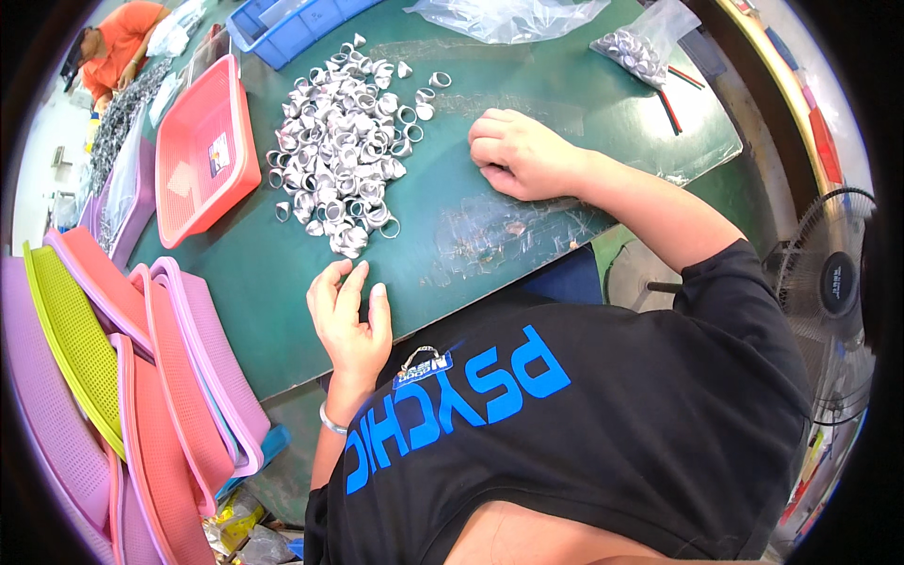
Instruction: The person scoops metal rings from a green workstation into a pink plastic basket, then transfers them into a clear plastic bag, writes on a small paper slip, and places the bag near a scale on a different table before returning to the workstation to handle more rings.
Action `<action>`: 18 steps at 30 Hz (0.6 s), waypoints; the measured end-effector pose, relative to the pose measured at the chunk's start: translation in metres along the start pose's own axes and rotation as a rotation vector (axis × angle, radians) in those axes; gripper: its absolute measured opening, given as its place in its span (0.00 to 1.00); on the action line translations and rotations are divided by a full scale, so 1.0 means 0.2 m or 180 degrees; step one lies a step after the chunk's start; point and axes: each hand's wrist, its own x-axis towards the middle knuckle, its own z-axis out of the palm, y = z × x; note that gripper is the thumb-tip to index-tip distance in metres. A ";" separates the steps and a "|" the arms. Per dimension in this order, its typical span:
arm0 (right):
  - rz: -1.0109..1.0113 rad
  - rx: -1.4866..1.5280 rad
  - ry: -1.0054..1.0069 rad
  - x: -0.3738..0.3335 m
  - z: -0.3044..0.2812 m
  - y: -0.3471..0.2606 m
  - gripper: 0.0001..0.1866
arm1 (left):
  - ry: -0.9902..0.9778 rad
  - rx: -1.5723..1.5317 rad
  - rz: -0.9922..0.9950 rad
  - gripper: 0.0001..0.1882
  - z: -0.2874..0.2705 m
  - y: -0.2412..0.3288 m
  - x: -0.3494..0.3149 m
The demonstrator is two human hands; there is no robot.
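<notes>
A heap of silver metal rings [339, 141] lies on the green tabletop [414, 282], several of them strewn loose along its right side. Just below the heap's near end rests my left hand [348, 320], open, its fingers a little bent and apart, near the lowest rings. My right hand [523, 155] lies on the table to the right of the heap, with its fingers curled in. Whatever is inside that closed hand, if anything, is hidden. A bangle [331, 420] circles my left wrist.
A coral plastic basket [240, 122] stands left of the heap, a blue bin [282, 33] behind it. Stacked baskets [188, 377] crowd the lower left. At the far right lies a bag of metal parts [640, 52]; a fan [833, 282] stands beyond. Another person [127, 42] works at upper left.
</notes>
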 end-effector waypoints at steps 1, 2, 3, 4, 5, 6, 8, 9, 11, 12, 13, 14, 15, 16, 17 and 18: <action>0.0122 0.0203 -0.0194 0.01 -0.04 0.01 0.09 | 0.0009 -0.0010 -0.0005 0.13 0.00 0.00 0.00; 0.0096 0.0215 -0.0006 0.04 -0.05 0.03 0.10 | 0.0020 -0.0019 -0.0013 0.13 0.00 0.00 0.00; 0.0079 0.0237 0.0193 0.07 -0.05 0.05 0.11 | 0.0018 -0.0027 -0.0012 0.13 0.00 0.00 0.00; 0.0067 0.0259 0.0388 0.11 -0.05 0.08 0.11 | 0.0013 -0.0040 -0.0010 0.13 0.00 0.00 0.00; 0.0095 0.0101 0.0461 0.15 -0.03 0.12 0.15 | 0.0010 -0.0052 -0.0012 0.13 0.00 0.00 0.00; 0.0157 -0.0150 0.0474 0.21 -0.02 0.16 0.18 | 0.0012 -0.0070 -0.0030 0.13 0.00 0.00 0.00; -0.0091 -0.0504 0.0629 0.28 0.02 0.26 0.17 | 0.0007 -0.0104 -0.0048 0.13 0.00 0.01 0.01; -0.0040 -0.0324 0.0484 0.30 0.03 0.29 0.17 | 0.0020 -0.0072 -0.0030 0.13 0.00 0.00 0.01; 0.0072 0.0029 0.0196 0.31 0.03 0.34 0.15 | 0.0039 -0.0016 0.0016 0.13 0.00 0.00 0.01; 0.0172 -0.0095 -0.0112 0.31 0.00 0.33 0.15 | 0.0041 -0.0026 -0.0002 0.13 0.00 -0.01 0.01; 0.0255 -0.0208 -0.0429 0.31 -0.05 0.32 0.14 | 0.0047 -0.0026 -0.0041 0.13 -0.01 -0.01 0.01; 0.0340 -0.0327 -0.0744 0.30 -0.08 0.31 0.13 | 0.0052 -0.0029 -0.0076 0.13 -0.01 -0.01 0.00; 0.0223 -0.0265 -0.0769 0.28 -0.10 0.32 0.13 | 0.0034 -0.0047 -0.0078 0.13 -0.01 -0.01 0.01; 0.0131 -0.0130 -0.0542 0.28 -0.09 0.32 0.13 | 0.0034 -0.0058 -0.0081 0.13 0.00 -0.01 0.01; 0.0040 0.0004 -0.0315 0.29 -0.09 0.31 0.14 | 0.0034 -0.0068 -0.0083 0.13 0.00 -0.01 0.01; -0.0044 0.0140 -0.0082 0.29 -0.08 0.30 0.14 | 0.0028 -0.0079 -0.0079 0.13 0.00 -0.01 0.01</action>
